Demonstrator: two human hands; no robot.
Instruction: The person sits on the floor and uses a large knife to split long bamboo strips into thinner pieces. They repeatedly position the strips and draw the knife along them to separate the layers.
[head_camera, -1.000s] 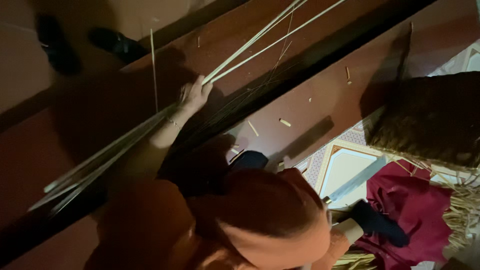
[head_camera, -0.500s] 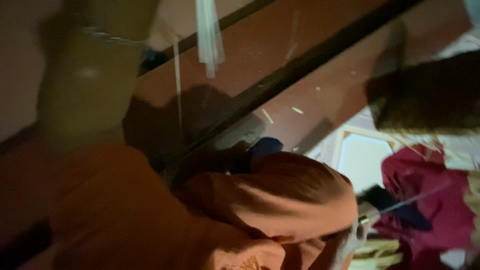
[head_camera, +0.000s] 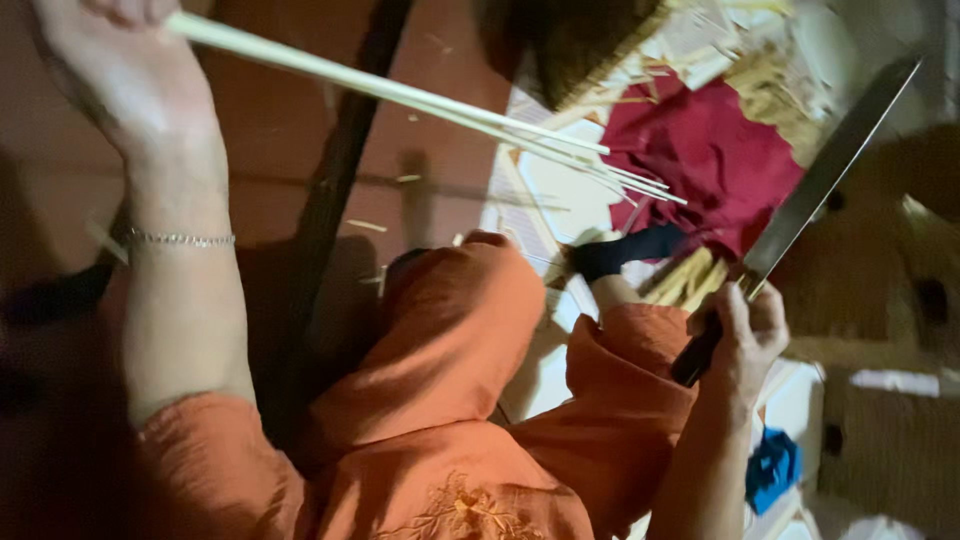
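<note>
I think this is a home craft corner on the floor, not a factory. I see a reddish tiled floor (head_camera: 300, 130) with small cane scraps, a woven basket (head_camera: 580, 45), split cane strips (head_camera: 400, 95), a red cloth (head_camera: 720, 160) and a long knife (head_camera: 810, 200).

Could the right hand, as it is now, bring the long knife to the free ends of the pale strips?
Probably yes: the right hand grips the long knife, its blade lying in open air near the pale strips held up by the left hand, nothing between.
</note>
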